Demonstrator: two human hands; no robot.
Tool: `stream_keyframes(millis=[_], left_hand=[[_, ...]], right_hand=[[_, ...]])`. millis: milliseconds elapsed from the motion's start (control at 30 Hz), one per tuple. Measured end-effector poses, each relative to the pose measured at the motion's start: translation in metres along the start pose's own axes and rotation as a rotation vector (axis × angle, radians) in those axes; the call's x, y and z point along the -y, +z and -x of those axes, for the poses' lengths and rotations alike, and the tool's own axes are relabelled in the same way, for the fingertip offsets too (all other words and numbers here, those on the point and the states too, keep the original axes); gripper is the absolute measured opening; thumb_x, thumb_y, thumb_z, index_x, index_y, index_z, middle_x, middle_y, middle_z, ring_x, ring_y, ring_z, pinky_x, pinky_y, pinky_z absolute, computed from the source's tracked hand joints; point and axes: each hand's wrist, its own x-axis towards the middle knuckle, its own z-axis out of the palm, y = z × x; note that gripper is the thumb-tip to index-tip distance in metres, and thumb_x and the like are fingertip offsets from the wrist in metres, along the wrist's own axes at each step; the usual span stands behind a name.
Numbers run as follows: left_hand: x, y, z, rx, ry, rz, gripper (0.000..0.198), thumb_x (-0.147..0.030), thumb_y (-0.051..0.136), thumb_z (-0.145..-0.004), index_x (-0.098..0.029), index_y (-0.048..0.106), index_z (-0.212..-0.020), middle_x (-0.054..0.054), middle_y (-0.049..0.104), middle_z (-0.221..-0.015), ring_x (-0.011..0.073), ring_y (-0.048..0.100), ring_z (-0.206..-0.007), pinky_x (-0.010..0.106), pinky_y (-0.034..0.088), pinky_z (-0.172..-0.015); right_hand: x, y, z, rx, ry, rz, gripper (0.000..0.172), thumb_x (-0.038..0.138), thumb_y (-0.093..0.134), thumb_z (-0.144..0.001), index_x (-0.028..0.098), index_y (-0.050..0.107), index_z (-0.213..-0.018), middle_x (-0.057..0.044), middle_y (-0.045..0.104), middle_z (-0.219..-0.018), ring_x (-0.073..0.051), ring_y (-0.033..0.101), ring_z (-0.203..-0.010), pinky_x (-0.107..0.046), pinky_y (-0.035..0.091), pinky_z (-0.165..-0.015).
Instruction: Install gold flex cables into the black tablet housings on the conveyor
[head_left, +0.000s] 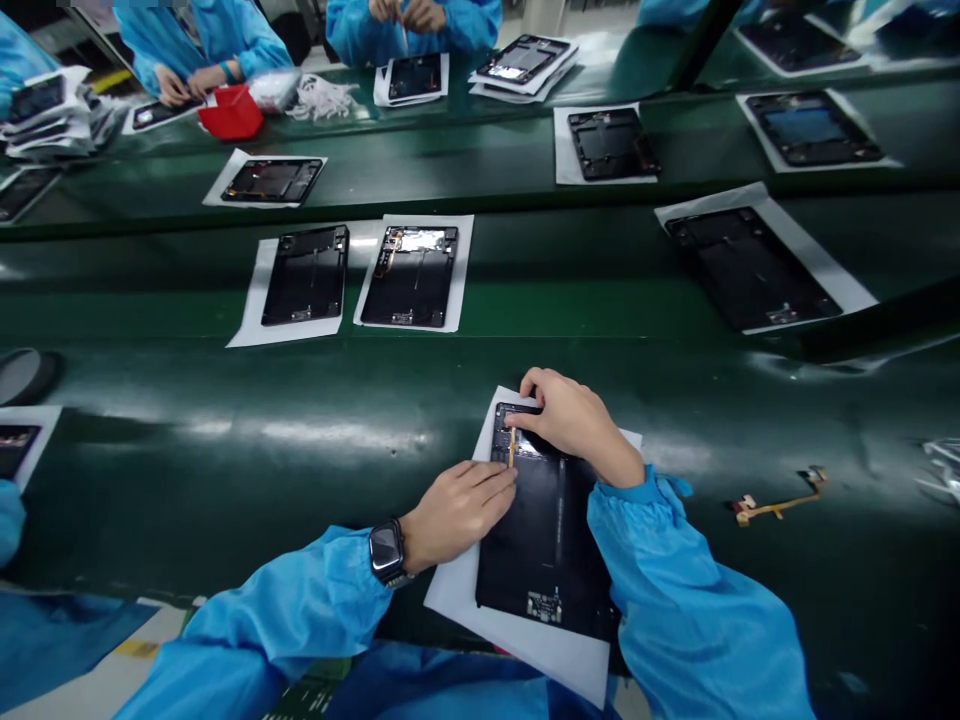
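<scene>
A black tablet back housing point(525, 540) lies on a white sheet point(480, 590) right in front of me. An orange flex cable point(512, 447) runs along its upper left part. My left hand point(465, 508) rests at the housing's left edge, its fingers together and their tips on the cable's lower end. Over the top edge, my right hand point(570, 415) is curled, thumb and fingers pinching near the cable's upper end; the exact grip is partly hidden. A small circuit board point(544, 606) sits at the housing's bottom.
Another flex cable point(780, 508) lies on the green bench point(300, 490) to the right. Beyond are tablet housings on sheets, such as one point(306, 275) and its neighbour point(427, 290). Co-workers' hands point(409, 14) work across the line. A dark bar point(885, 320) crosses at right.
</scene>
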Motion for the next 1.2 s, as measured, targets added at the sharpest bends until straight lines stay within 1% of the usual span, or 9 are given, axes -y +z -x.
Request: stream_keyframes(millis=[333,433,467,567,700,800,900,1033,1200], left_hand=[[-0.004,-0.003,-0.001,0.046,0.019,-0.020,0.019,-0.015,0.049,-0.096,-0.007,0.063,-0.106,0.013,0.065,-0.120,0.0247,0.059,-0.114,0.037,0.054,-0.092],[-0.002,-0.006,-0.001,0.043,-0.036,0.042,0.025,-0.026,0.048,-0.098,-0.009,0.061,-0.112,0.012,0.063,-0.125,0.0229,0.057,-0.118,0.035,0.052,-0.097],[0.000,-0.007,-0.001,0.060,-0.047,0.048,0.028,-0.027,0.048,-0.098,-0.010,0.059,-0.117,0.012,0.060,-0.130,0.0233,0.055,-0.121,0.035,0.052,-0.099],[0.001,-0.010,-0.001,0.146,-0.045,0.023,0.033,-0.026,0.048,-0.097,-0.009,0.055,-0.124,0.014,0.049,-0.141,0.0275,0.048,-0.129,0.039,0.051,-0.100],[-0.003,-0.009,0.000,0.196,-0.019,-0.015,0.035,-0.021,0.049,-0.094,-0.005,0.054,-0.125,0.016,0.050,-0.140,0.0302,0.043,-0.133,0.040,0.047,-0.106],[-0.003,-0.010,0.002,0.214,-0.037,0.020,0.036,-0.022,0.049,-0.094,-0.003,0.053,-0.124,0.018,0.048,-0.141,0.0302,0.041,-0.135,0.039,0.044,-0.110],[0.003,-0.015,0.007,0.173,-0.055,0.150,0.034,-0.025,0.048,-0.095,-0.007,0.054,-0.124,0.018,0.037,-0.150,0.0270,0.040,-0.137,0.037,0.043,-0.112],[0.011,-0.021,0.019,0.018,-0.105,0.286,0.038,-0.025,0.048,-0.096,-0.015,0.047,-0.133,0.015,0.038,-0.150,0.0248,0.035,-0.141,0.042,0.040,-0.115],[0.015,-0.020,0.024,0.038,-0.173,0.325,0.061,-0.034,0.058,-0.092,-0.015,0.033,-0.144,0.018,0.038,-0.149,0.0277,0.031,-0.143,0.046,0.037,-0.117]], right_hand=[[0.003,-0.002,0.001,0.005,0.010,0.016,0.029,0.038,0.077,-0.077,0.024,0.055,-0.091,0.002,0.059,-0.089,-0.015,0.055,-0.073,-0.027,0.030,-0.057],[-0.001,-0.010,0.010,0.024,-0.035,0.011,0.013,0.030,0.066,-0.087,0.022,0.059,-0.095,-0.002,0.060,-0.092,-0.017,0.058,-0.078,-0.027,0.036,-0.064],[-0.003,-0.015,0.015,0.028,-0.056,-0.001,0.008,0.025,0.059,-0.091,0.022,0.061,-0.098,-0.003,0.060,-0.094,-0.017,0.059,-0.080,-0.028,0.038,-0.068],[-0.007,-0.027,0.042,0.040,-0.085,-0.066,0.029,0.010,0.040,-0.093,0.019,0.064,-0.105,-0.007,0.063,-0.099,-0.018,0.061,-0.085,-0.028,0.042,-0.076],[-0.005,-0.033,0.091,0.091,-0.052,-0.193,0.025,0.019,0.045,-0.094,0.022,0.067,-0.104,-0.005,0.070,-0.095,-0.021,0.065,-0.087,-0.030,0.045,-0.074],[-0.004,-0.026,0.123,0.105,-0.008,-0.258,0.020,0.036,0.049,-0.096,0.024,0.065,-0.094,-0.001,0.069,-0.079,-0.020,0.064,-0.072,-0.029,0.043,-0.064],[-0.003,-0.012,0.140,0.056,-0.010,-0.265,0.021,0.040,0.050,-0.097,0.023,0.059,-0.090,0.002,0.062,-0.067,-0.018,0.059,-0.061,-0.028,0.041,-0.059],[0.007,0.009,0.141,-0.042,-0.125,-0.225,0.013,0.028,0.046,-0.099,0.022,0.056,-0.106,-0.001,0.067,-0.087,-0.018,0.065,-0.073,-0.027,0.045,-0.065],[0.029,0.027,0.126,-0.074,-0.237,0.040,0.009,0.017,0.046,-0.098,0.018,0.055,-0.101,-0.004,0.068,-0.089,-0.022,0.066,-0.074,-0.029,0.042,-0.059]])
